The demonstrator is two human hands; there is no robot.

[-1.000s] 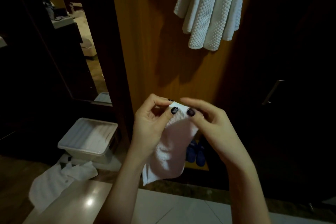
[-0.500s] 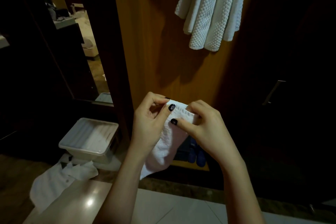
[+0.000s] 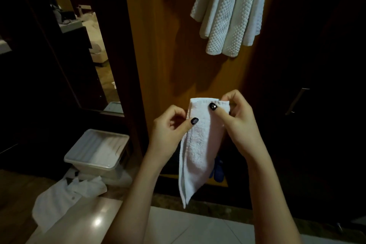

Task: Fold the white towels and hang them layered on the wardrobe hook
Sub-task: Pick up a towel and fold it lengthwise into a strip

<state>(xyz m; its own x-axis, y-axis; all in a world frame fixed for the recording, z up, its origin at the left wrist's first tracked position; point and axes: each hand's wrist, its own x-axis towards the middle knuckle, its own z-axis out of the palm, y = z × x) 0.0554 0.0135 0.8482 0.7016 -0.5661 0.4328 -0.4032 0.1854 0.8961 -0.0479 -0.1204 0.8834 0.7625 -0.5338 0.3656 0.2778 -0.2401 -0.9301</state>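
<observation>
Hanging in front of the wooden wardrobe panel (image 3: 158, 45), a folded white towel (image 3: 198, 144) is pinched near its top edge by the left hand (image 3: 168, 130) and the right hand (image 3: 239, 123), thumbs in front. Above, the waffle towels (image 3: 229, 12) are cut off by the frame's top. The blue slippers (image 3: 217, 170) are half hidden behind it.

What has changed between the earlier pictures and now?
The left hand and right hand still pinch the small white terry towel; they raised its top edge slightly and spread it flat, so it hangs straighter. The hanging white waffle towels, the clear plastic box and the crumpled white cloth beside it stayed.
</observation>
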